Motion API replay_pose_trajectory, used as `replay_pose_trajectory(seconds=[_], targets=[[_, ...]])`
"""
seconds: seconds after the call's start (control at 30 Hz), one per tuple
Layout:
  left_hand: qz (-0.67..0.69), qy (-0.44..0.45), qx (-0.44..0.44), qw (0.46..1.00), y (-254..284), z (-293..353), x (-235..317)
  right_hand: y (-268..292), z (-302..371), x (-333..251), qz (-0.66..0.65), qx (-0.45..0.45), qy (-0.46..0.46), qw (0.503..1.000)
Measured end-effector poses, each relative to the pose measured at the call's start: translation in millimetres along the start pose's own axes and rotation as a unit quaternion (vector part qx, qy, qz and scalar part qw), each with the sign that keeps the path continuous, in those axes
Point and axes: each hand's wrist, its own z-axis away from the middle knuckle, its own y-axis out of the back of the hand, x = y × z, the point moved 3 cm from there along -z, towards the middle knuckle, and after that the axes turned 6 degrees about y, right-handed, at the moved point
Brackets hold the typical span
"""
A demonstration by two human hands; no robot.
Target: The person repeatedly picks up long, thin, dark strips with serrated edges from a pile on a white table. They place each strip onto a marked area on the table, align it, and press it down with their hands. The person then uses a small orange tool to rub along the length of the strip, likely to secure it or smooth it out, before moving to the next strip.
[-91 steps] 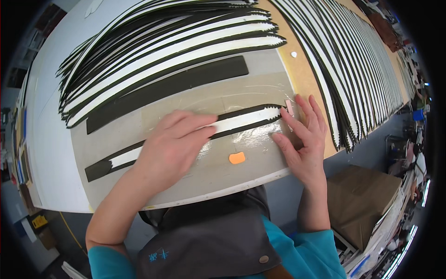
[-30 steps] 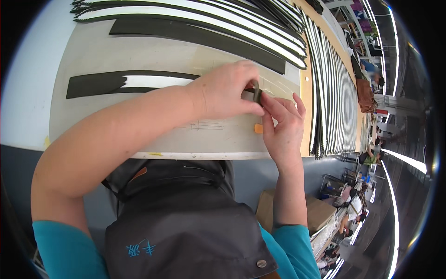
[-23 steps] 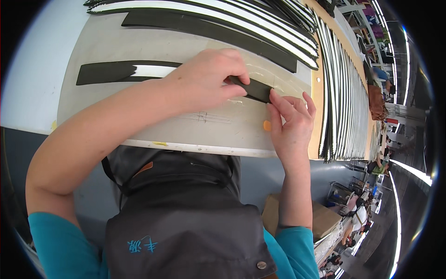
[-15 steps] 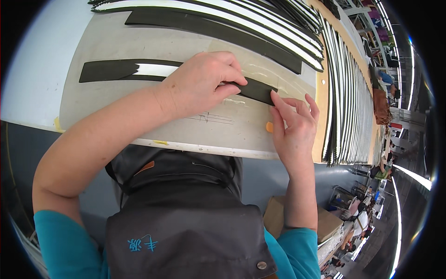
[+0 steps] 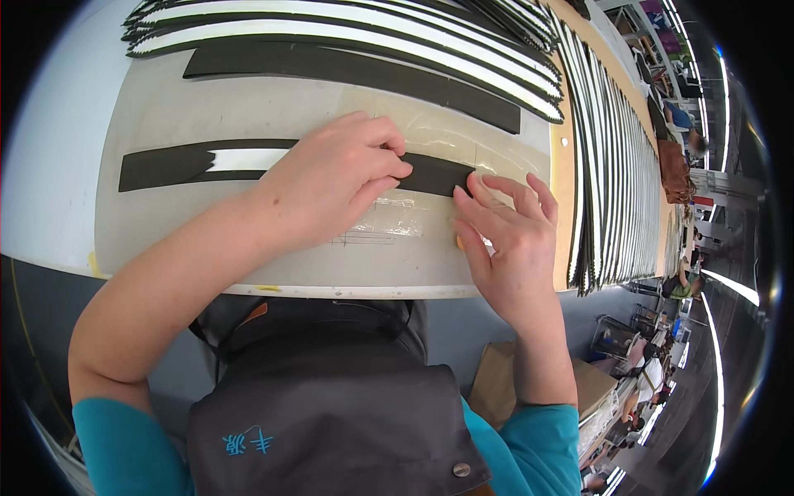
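Note:
A long black strip with a white band showing in its left part lies across the grey mat in front of me. My left hand rests over the strip's middle, its fingers curled and pinched together at the strip. The hand hides part of it. At the strip's right end is my right hand, fingers spread. Its index and middle fingertips touch the end's corner, while the thumb stands apart below. A small orange piece is partly hidden by that thumb. Farther off, a second black strip lies flat.
Several black-and-white strips with jagged ends are layered along the far side. More stand in a dense row on the tan board at right. Clear tape covers part of the mat. The table's front edge runs before my apron.
The right hand's thumb has parted from the strip's end, and its fingers have spread. The left hand stays pinched at the strip. The whole view has shifted slightly.

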Motion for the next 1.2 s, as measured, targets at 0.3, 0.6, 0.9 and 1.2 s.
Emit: replay_pose_trajectory(seconds=[0.3, 0.6, 0.9, 1.2], targets=[[-0.002, 0.007, -0.018, 1.0, 3.2, -0.6, 3.2, -20.9, -15.5, -5.5, -0.15, -0.022, 0.011, 0.988], [-0.126, -0.027, -0.044, 0.991, 7.5, 2.2, 12.6, -18.6, 3.3, 16.5, -0.103, -0.035, 0.002, 0.994], [-0.224, -0.033, -0.009, 0.974, 11.8, 15.0, 21.9, -16.6, 15.8, 30.4, -0.108, 0.008, -0.017, 0.994], [-0.159, 0.02, -0.037, 0.986, 12.9, -11.0, 16.3, -23.4, -3.3, 48.7, -0.28, 0.088, -0.11, 0.95]])
